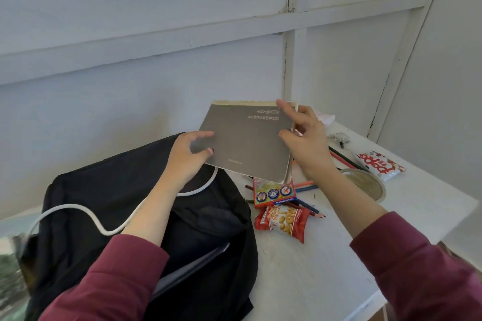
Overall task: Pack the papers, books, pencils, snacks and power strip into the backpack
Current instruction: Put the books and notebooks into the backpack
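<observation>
book [247,138] — held by both hands | above backpack [109,190] — table [326,255]

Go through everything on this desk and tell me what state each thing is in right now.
Grey book: held up in both hands, above the backpack.
Left hand: gripping the book's left edge.
Right hand: gripping its right edge.
Backpack: lying open.
White cable: draped across it.
Pencil box: on the table.
Peanut packet: unopened, unpacked.

Soft, even daylight with faint shadows; wide-angle bending at the edges, and the lower-left corner blurred.
</observation>
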